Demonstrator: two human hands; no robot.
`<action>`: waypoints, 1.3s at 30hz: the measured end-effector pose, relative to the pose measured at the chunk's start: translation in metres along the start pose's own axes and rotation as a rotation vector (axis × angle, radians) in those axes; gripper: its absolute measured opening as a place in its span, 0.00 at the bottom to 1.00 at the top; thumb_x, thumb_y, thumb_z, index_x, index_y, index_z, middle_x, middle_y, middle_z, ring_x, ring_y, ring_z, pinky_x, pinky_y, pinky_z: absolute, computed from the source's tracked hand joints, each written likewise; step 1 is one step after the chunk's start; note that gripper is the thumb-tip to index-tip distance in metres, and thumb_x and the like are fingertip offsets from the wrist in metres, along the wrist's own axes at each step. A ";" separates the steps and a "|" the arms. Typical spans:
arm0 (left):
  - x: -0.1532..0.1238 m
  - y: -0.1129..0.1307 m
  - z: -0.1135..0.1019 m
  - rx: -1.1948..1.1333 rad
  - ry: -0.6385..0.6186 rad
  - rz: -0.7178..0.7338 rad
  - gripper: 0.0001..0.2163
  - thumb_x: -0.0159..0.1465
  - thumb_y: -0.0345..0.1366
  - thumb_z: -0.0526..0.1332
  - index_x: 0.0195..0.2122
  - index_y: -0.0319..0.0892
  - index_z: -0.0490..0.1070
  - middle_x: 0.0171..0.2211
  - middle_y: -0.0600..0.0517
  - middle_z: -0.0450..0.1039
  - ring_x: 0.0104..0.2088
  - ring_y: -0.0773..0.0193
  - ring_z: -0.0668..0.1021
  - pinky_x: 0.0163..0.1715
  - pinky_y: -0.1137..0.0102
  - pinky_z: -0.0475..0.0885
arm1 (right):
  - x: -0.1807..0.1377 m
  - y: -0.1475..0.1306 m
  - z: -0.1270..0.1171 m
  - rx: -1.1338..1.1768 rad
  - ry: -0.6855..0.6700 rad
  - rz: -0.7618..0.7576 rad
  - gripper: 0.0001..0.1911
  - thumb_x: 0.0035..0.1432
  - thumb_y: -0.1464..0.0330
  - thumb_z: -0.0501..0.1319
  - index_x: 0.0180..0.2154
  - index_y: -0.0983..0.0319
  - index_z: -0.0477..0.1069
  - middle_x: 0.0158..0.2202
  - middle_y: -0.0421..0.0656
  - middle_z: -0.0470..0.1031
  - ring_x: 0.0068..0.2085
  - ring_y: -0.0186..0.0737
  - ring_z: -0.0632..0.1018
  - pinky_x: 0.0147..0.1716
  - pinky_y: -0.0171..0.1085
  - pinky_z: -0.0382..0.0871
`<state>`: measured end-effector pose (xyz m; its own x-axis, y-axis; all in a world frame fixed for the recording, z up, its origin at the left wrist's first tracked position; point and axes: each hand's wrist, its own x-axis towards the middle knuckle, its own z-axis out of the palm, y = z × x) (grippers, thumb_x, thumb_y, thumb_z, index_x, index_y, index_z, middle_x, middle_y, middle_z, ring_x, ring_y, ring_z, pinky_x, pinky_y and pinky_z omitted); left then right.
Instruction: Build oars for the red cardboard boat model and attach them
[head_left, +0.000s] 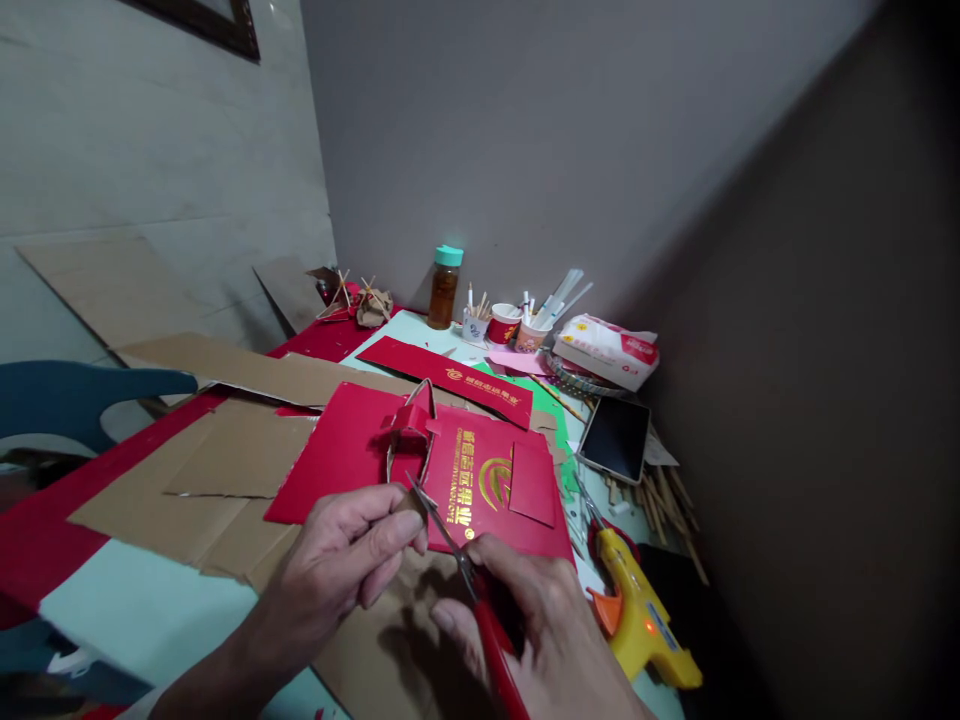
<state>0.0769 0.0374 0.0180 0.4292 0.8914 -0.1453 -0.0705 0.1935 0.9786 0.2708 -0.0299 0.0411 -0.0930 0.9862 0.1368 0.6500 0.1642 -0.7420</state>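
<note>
My left hand [341, 565] pinches a small curved piece of red-faced cardboard [411, 435], a looped shape held up above the table. My right hand [540, 630] is closed round the red handles of a pair of scissors [457, 560]. The scissor blades point up and left, and their tips meet the lower edge of the looped piece. Under both hands lies a large red cardboard sheet [480, 480] with gold lettering and a gold emblem.
A yellow glue gun [637, 610] lies right of my right hand. A dark tablet [615, 438], a tissue pack [607, 350], paper cups [517, 328] with sticks and an amber bottle [444, 290] stand farther back. Brown cardboard sheets [225, 460] cover the left side.
</note>
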 end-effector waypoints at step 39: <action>-0.013 0.000 0.006 -0.156 0.147 -0.038 0.19 0.65 0.52 0.64 0.25 0.43 0.68 0.13 0.61 0.54 0.17 0.72 0.51 0.18 0.71 0.44 | -0.006 0.000 -0.005 -0.119 0.015 -0.188 0.08 0.66 0.62 0.61 0.44 0.53 0.77 0.39 0.44 0.81 0.37 0.44 0.81 0.39 0.40 0.81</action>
<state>0.0766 0.0230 0.0208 0.2986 0.9305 -0.2122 -0.2002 0.2785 0.9393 0.2754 -0.0361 0.0433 -0.2098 0.9380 0.2760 0.7067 0.3405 -0.6202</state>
